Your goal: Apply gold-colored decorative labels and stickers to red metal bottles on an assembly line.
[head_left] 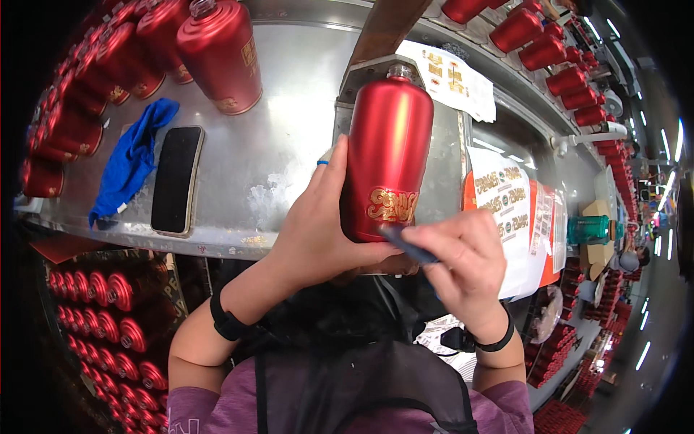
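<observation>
A shiny red bottle (pixel 392 137) with a clear glass neck lies in front of me, neck pointing away, over a metal holder. My left hand (pixel 311 217) wraps round its left side and base, thumb under the lower end. Gold ornamental decal (pixel 392 205) sits on the bottle near its base. My right hand (pixel 463 260) pinches a small dark blue-grey flat scraper (pixel 410 244). The scraper's tip is at the bottle's lower edge, just below the decal. Whether it presses on the surface I cannot tell.
On the metal bench (pixel 289 79) lie a black phone (pixel 177 181) and a blue cloth (pixel 134 159). Several red bottles (pixel 220 58) stand at the back left. Decal sheets (pixel 506 217) lie at right, partly over an orange-red sheet (pixel 553 239). Red bottles (pixel 108 289) fill the lower left.
</observation>
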